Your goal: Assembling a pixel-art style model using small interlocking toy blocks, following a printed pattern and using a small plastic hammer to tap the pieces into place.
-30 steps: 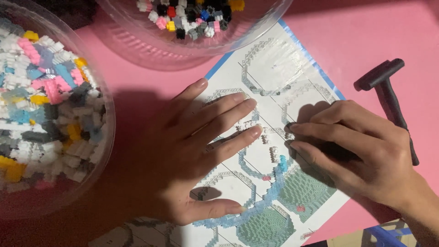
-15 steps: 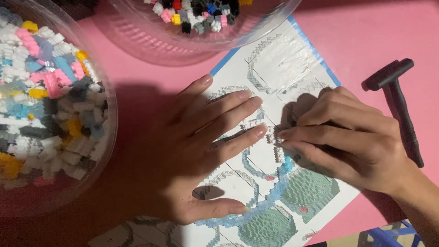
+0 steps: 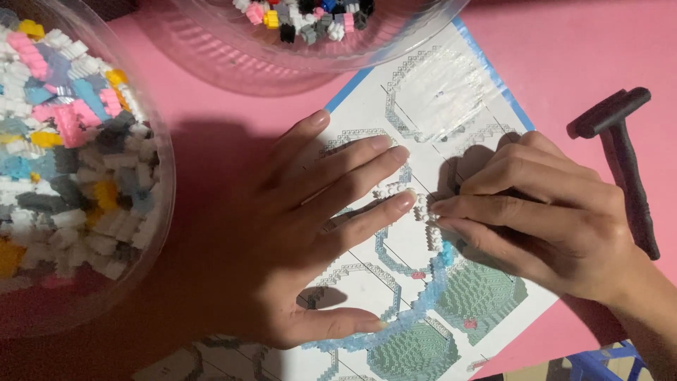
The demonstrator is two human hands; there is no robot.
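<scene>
hobby craft table, pink tabletop (image 3: 585, 63), bowls of tiny bricks (image 3: 63, 141), instruction sheet (image 3: 437, 106)

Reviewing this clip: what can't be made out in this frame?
Head view only:
- Bricks under the right hand: its fingers cover them.
- Instruction sheet middle: covered by the left hand.
- Left bowl and top bowl: cut off by the frame edges.
- Single bricks in both bowls: too small to tell shapes.
- Black hammer: lower handle end passes behind the right wrist.

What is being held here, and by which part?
Neither hand grips anything: left hand and right hand press fingertips on the small white brick piece lying on the instruction sheet.
</scene>
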